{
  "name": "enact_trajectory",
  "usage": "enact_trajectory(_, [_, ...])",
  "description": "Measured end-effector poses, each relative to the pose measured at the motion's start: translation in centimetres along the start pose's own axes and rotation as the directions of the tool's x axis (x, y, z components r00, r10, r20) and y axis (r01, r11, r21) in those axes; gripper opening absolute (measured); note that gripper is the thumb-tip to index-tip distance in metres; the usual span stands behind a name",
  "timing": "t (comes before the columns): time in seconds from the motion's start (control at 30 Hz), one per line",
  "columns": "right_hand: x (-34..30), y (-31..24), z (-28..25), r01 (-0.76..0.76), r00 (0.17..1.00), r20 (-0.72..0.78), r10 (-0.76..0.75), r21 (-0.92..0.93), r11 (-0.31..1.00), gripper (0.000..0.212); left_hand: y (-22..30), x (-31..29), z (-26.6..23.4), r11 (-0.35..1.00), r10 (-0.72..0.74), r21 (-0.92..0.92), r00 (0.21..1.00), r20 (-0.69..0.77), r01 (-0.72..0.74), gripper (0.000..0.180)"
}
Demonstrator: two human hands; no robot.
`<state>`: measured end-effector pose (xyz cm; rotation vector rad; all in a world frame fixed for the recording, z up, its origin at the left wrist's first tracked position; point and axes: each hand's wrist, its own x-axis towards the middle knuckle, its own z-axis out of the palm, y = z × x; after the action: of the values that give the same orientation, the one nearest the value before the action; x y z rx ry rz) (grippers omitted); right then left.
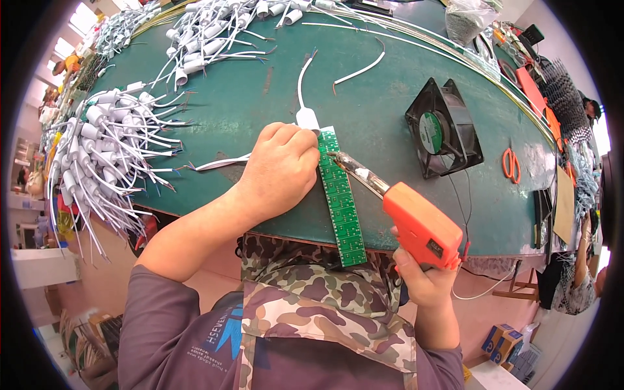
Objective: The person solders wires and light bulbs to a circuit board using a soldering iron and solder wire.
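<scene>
My left hand (281, 170) is closed at the upper left edge of a long green circuit board (344, 214). From its left side comes a white cable (224, 162) with split wire ends; its fingertips are partly hidden. Just beyond the knuckles lies a white cylindrical housing (307, 119) with its own lead pointing away. My right hand (426, 279) is wrapped round the grip of an orange soldering gun (422, 224). The gun's metal tip meets or hovers just over the board's upper part; I cannot tell which. The board's near end sticks out past the table edge.
Heaps of white cables with housings (97, 140) lie at the left and far left (208, 39). A black box fan (445, 130) stands right of the board, with orange-handled scissors (511, 165) beyond. One loose white wire (364, 70) lies on the green table (260, 97).
</scene>
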<state>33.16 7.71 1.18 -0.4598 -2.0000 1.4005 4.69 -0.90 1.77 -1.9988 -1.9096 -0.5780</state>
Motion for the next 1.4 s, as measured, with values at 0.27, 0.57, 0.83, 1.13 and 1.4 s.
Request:
enact_trajectory(0.27, [-0.4, 0.4, -0.1, -0.038, 0.999, 0.022, 0.037, 0.018, 0.999, 0.047, 0.0, 0.1, 0.1, 1.000, -0.002, 0.004, 1.000, -0.011, 0.002, 0.011])
enact_trajectory(0.57, [-0.5, 0.4, -0.3, -0.034, 0.999, 0.008, 0.033, 0.080, 0.996, 0.050, 0.1, 0.2, -0.1, 1.000, 0.005, -0.003, 1.000, -0.009, -0.005, 0.011])
enact_trajectory(0.83, [-0.6, 0.3, -0.5, -0.029, 0.999, -0.012, 0.030, 0.118, 0.993, 0.052, -0.1, -0.2, -0.1, 1.000, 0.014, -0.018, 1.000, -0.012, -0.015, 0.013])
enact_trajectory(1.13, [-1.5, 0.3, -1.4, -0.013, 0.996, -0.081, 0.024, 0.132, 0.991, 0.052, -1.0, -2.3, -2.2, 0.995, -0.079, -0.061, 0.994, 0.082, 0.084, 0.041])
enact_trajectory(1.4, [-1.3, -0.1, -1.6, 0.039, 0.992, -0.124, -0.024, 0.124, 0.991, 0.048, -1.1, 0.2, -4.0, 0.986, 0.109, 0.098, 0.964, 0.244, -0.136, 0.022])
